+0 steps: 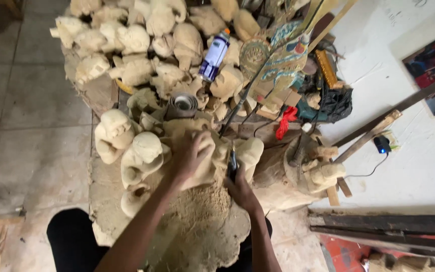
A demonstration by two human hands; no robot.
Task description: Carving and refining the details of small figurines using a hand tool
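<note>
So, your left hand [191,151] is spread flat over the pale wooden carving [212,151] in front of you, fingers curled around its top to pin it down; your right hand [240,189] is wrapped tight around a dark handheld carving tool [232,163], tip pressed against the carving's right side; the piece sits on a rough wooden surface [101,201] with a heap of sawdust [202,206] just below it. Two unfinished carved heads [127,141] stand right beside your left hand; a big pile of similar carvings [142,45] lies behind, with a spray can [214,55] on top and a roll of sandpaper [182,103] near the middle; a red cloth scrap [285,121] sits off right.
</note>
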